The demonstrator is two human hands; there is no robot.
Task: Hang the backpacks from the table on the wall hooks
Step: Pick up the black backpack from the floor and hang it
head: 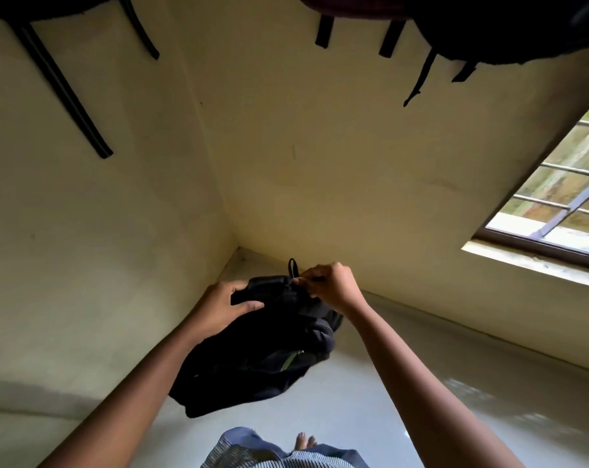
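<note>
**Black backpack (259, 359) held in corner**

Cream walls (286, 163) meet a pale floor (404, 383); a barred window (556, 197) lies right. Hung bags (489, 28) are cut off above. The left hand (218, 309) grips the backpack's top; the right hand (330, 283) pinches it beside its loop (293, 266).

Pale glossy floor (522, 417); bare foot (304, 442) standing on it.

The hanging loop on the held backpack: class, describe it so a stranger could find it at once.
Start at the room corner where two cream walls meet. Just in front, a person holds a black backpack; the hanging loop sticks up from its top, beside the right hand. Unlike the long straps dangling from bags overhead, it is a short closed ring.
</note>
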